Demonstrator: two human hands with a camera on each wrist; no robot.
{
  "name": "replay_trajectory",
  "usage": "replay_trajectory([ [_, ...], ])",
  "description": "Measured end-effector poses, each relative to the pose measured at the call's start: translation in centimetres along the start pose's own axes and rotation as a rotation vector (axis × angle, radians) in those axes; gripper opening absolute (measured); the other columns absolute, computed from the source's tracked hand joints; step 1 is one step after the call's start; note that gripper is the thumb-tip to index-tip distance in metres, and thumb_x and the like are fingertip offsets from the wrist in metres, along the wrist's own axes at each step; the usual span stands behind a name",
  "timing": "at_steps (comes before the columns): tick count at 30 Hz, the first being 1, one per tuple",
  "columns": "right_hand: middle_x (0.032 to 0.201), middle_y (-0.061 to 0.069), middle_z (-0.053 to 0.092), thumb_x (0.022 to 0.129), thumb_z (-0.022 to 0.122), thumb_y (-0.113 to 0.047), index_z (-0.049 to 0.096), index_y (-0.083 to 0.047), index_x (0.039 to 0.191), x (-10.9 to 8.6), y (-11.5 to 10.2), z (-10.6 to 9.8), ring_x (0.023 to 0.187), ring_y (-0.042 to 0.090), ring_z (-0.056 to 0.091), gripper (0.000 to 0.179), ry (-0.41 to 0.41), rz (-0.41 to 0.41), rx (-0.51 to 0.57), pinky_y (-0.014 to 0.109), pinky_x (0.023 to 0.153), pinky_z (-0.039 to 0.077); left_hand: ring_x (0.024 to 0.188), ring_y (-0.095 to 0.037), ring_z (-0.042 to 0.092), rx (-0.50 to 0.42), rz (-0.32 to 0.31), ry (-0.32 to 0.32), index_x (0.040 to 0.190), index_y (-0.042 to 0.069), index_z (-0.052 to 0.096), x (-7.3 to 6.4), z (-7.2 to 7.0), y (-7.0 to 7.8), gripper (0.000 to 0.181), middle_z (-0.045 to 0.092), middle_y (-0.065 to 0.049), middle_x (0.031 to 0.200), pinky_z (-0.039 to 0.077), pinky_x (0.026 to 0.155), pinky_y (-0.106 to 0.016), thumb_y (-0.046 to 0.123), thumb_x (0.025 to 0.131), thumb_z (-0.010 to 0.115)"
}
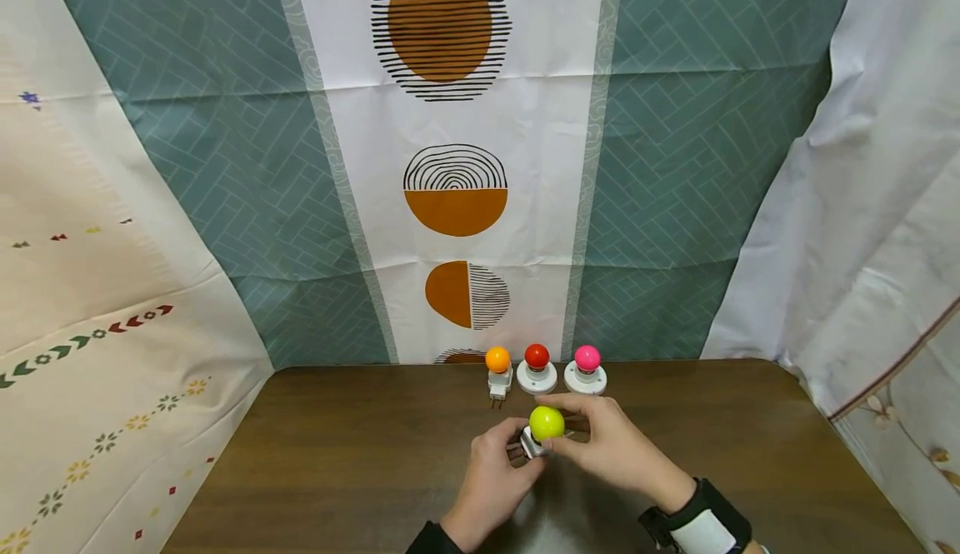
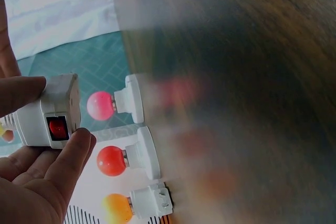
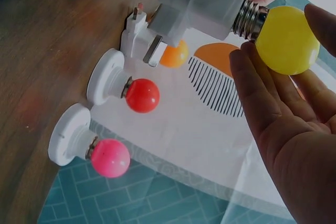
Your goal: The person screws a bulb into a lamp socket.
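My left hand (image 1: 491, 472) grips a white plug-in lamp socket (image 2: 39, 114), thumb on one side and fingers on the other. A red rocker switch (image 2: 58, 128) shows on the socket's side. Tilted in the socket's mouth is a yellow light bulb (image 3: 289, 40), part of its metal screw thread bare in the right wrist view. With thumb and fingers around the bulb's globe, my right hand (image 1: 618, 447) holds it from the right. Both hands are above the table's middle.
At the back of the brown wooden table (image 1: 360, 446) stand an orange bulb (image 1: 497, 360) in a plug-in socket, a red bulb (image 1: 536, 356) in a round white base and a pink bulb (image 1: 587, 358) in another. A patterned curtain (image 1: 675, 204) hangs behind.
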State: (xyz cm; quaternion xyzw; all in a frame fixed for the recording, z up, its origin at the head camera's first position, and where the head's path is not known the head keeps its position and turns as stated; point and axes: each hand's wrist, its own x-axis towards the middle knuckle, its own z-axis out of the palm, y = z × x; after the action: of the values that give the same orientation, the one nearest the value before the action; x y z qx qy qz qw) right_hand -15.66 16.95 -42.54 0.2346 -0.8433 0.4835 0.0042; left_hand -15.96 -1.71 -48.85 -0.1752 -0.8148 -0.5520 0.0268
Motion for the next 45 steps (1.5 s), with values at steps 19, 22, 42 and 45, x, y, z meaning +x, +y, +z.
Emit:
replay_trajectory([
  [19,0.124,-0.011,0.059,0.084,0.068,-0.03,0.054,-0.027,0.128,-0.2,0.6,0.2,0.108,0.011,0.058,0.046,-0.088,0.006,-0.057,0.041,0.094,0.047,0.095,-0.01,0.065,-0.011,-0.013,-0.086,0.108,0.017,0.063,-0.3,-0.3,-0.3,0.032,0.066,0.002,0.103,0.054,0.077,-0.023,0.013,0.077,0.072],
  [22,0.118,-0.014,0.062,0.08,0.073,-0.032,0.058,-0.029,0.122,-0.3,0.7,0.5,0.106,0.009,0.06,0.045,-0.038,0.012,-0.059,0.038,0.092,0.049,0.095,-0.01,0.065,-0.007,-0.004,-0.087,0.107,0.018,0.063,-0.4,-0.2,-0.5,0.031,0.067,0.002,0.103,0.053,0.078,-0.023,0.013,0.077,0.072],
  [42,0.108,-0.013,0.065,0.074,0.078,-0.029,0.062,-0.03,0.111,-0.3,0.6,1.3,0.09,0.006,0.065,0.041,0.13,0.039,0.001,0.021,0.074,0.054,0.099,-0.008,0.064,-0.006,0.004,-0.077,0.114,0.018,0.061,-0.1,-0.1,-0.3,0.037,0.065,0.001,0.11,0.052,0.079,-0.021,0.017,0.079,0.073],
  [45,0.11,-0.011,0.065,0.074,0.078,-0.027,0.062,-0.03,0.111,-0.3,0.7,1.4,0.094,0.008,0.065,0.041,0.134,0.049,0.036,0.022,0.075,0.054,0.101,-0.008,0.064,-0.013,0.009,-0.075,0.115,0.018,0.061,-0.1,-0.2,-0.3,0.037,0.065,0.002,0.111,0.052,0.08,-0.021,0.017,0.08,0.073],
])
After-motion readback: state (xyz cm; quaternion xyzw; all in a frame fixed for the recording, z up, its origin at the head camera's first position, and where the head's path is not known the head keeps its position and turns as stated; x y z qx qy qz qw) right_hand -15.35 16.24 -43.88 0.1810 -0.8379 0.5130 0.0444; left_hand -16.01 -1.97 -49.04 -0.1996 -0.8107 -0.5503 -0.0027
